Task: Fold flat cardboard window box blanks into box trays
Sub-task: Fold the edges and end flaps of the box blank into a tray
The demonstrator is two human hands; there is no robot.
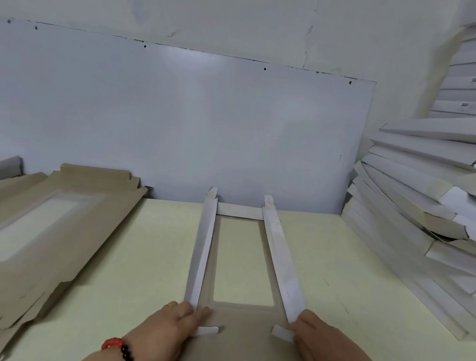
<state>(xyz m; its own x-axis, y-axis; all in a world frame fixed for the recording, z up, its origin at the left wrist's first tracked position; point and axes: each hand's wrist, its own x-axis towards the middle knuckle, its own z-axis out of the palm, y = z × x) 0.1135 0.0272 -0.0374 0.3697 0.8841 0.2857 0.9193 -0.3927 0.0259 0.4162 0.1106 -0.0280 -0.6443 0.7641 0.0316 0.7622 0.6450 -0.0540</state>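
Both hands — left (178,319), right (313,332) — flat against blank (237,327), fingers straight, gripping nothing. Keep side walls (201,253) upright, tuck tabs (207,330) inward — then raise near end.

Your left hand (170,324) and right hand (318,340) cover the blank's (237,353) near side walls. Its near end runs off the frame's bottom. The flat-blank stack (14,230) is cut off left.
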